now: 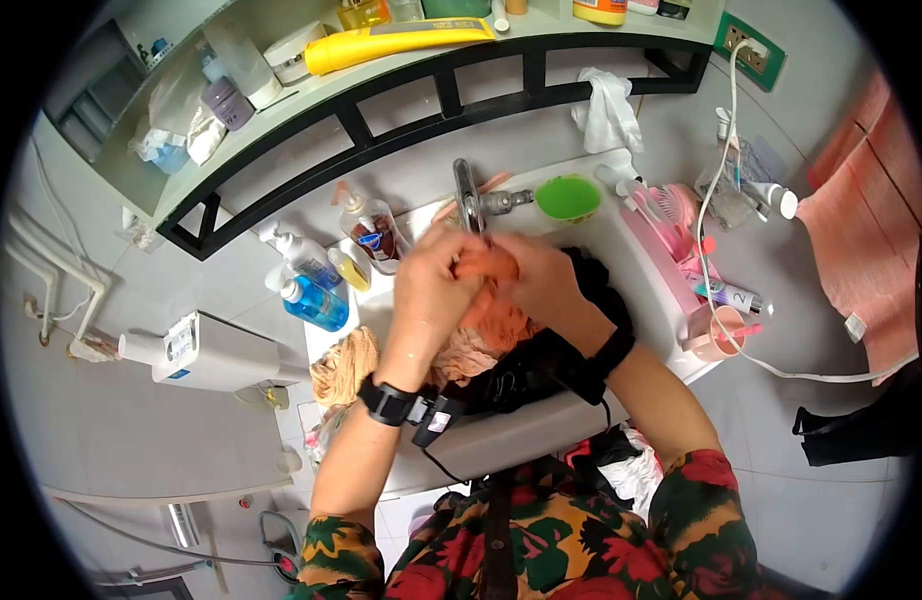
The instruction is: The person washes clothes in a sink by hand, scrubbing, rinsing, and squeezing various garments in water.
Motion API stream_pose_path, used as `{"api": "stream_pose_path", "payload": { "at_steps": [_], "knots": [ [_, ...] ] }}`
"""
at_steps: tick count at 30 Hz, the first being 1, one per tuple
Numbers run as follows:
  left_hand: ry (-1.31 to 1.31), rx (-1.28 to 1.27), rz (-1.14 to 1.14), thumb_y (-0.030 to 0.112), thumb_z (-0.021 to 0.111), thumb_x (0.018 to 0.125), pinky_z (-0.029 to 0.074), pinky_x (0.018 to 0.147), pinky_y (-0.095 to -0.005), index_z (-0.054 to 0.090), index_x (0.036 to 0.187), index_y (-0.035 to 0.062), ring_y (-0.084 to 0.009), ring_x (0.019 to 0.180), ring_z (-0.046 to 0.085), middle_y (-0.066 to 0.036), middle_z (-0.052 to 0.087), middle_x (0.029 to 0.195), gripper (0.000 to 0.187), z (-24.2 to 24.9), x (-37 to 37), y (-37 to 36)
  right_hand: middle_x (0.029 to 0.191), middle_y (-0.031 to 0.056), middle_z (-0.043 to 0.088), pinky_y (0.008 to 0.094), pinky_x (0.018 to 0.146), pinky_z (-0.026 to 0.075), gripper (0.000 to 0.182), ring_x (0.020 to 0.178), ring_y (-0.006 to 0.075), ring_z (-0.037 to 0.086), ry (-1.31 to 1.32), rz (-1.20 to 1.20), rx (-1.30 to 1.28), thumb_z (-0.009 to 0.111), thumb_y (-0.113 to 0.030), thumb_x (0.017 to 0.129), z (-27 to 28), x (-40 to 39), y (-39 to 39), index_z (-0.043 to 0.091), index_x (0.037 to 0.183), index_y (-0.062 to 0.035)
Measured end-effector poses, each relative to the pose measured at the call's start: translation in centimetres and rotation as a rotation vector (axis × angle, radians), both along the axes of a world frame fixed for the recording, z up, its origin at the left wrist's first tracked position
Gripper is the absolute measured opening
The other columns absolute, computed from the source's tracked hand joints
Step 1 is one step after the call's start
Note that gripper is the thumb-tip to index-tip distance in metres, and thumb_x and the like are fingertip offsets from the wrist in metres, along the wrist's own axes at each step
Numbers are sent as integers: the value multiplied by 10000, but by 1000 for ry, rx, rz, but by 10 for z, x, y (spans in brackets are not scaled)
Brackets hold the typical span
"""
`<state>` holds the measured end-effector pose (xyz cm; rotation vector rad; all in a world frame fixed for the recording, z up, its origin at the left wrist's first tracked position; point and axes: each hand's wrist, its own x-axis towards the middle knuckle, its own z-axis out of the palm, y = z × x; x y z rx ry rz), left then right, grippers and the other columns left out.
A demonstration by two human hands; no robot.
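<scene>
Both of my hands are together over the sink (631, 235), just below the metal faucet (467, 195). Bunched orange cloth (489, 268) is between them, with part of it hanging down toward the basin. My left hand (433, 290) has its fingers closed on the cloth from the left. From the right, my right hand (546, 285) grips the same cloth, its fingers slightly blurred. Black cloth (521, 375) fills much of the basin beneath, next to a pale pink cloth (463, 360). A tan knitted cloth (345, 367) lies on the sink's left edge.
Left of the faucet stand a blue bottle (316, 304), a pump bottle (306, 258) and a clear container (376, 240). A green bowl (568, 199) sits behind the basin. Pink holders (661, 230) and a pink cup (711, 335) line the right edge, near a white cable (716, 180).
</scene>
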<state>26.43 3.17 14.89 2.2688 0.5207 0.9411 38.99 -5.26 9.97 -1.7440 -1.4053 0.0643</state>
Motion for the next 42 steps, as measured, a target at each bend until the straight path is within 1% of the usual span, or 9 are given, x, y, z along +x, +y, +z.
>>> {"api": "stream_pose_path", "payload": {
  "at_steps": [7, 9, 14, 18, 21, 28, 32, 39, 42],
  "knots": [
    [503, -166, -13, 93, 612, 727, 369, 914, -327, 459, 1203, 130, -302, 1124, 426, -147, 402, 1261, 502, -202, -26, -2, 1131, 80, 506, 396, 788, 443, 488, 1017, 316, 480, -329, 72, -550, 604, -166, 664, -157, 33, -27, 485, 1138, -180],
    [880, -123, -131, 348, 530, 784, 214, 1002, -487, 256, 1335, 239, -352, 1280, 162, -96, 193, 1403, 624, -232, -31, -8, 1228, 87, 458, 404, 847, 429, 588, 1085, 337, 439, -507, 142, -572, 637, -188, 642, -171, 28, -35, 453, 1200, -202],
    [1020, -205, -122, 403, 452, 828, 134, 1003, -536, 256, 1328, 280, -372, 1272, 171, -96, 220, 1394, 550, -244, -15, -16, 1306, 118, 368, 477, 931, 331, 488, 1168, 402, 330, -414, 165, -912, 525, -238, 770, -183, 19, -17, 417, 1246, -228],
    [1036, -268, -123, 362, 432, 842, 305, 918, -475, 384, 1245, 178, -328, 1129, 398, -144, 409, 1250, 446, -258, 2, 9, 1250, 123, 429, 417, 936, 350, 434, 1165, 307, 384, -319, 45, -622, 533, -183, 761, -252, 34, 10, 468, 1186, -125],
    [1039, -341, -142, 337, 410, 851, 393, 834, -429, 467, 1152, 138, -343, 982, 507, -169, 524, 1105, 365, -274, 10, 19, 1232, 128, 444, 404, 923, 357, 379, 1172, 269, 386, -32, -32, -915, 492, -157, 771, -244, 44, 20, 489, 1145, -91],
    [1102, -369, -20, 278, 421, 833, 388, 876, -411, 389, 1244, 174, -328, 1052, 486, -142, 510, 1154, 425, -247, 4, -6, 1087, 152, 542, 408, 840, 405, 257, 1017, 317, 506, -453, 115, -845, 477, -142, 770, -183, 28, -1, 562, 1008, -95],
    [868, -369, -120, 284, 494, 796, 180, 1021, -449, 125, 1372, 230, -341, 1267, 198, -68, 253, 1385, 686, -248, -37, -23, 844, 171, 599, 405, 713, 447, 185, 831, 356, 564, 20, 51, -735, 493, -130, 743, -169, 39, -16, 572, 902, -79],
    [955, -398, -108, 207, 581, 742, 266, 1003, -358, 162, 1358, 100, -331, 1218, 308, -165, 386, 1283, 753, -198, -38, -42, 885, 110, 599, 305, 713, 450, 223, 830, 199, 577, 811, -80, -241, 519, -104, 769, -57, 32, -4, 545, 958, 12],
    [584, -627, -93, 246, 615, 719, 199, 1030, -355, 137, 1362, 99, -317, 1269, 213, -166, 288, 1351, 815, -187, -15, -50, 939, 84, 570, 272, 753, 432, 241, 865, 161, 546, 1148, 1, -24, 493, -92, 795, -5, 22, -3, 524, 1003, 26]
  ]
}}
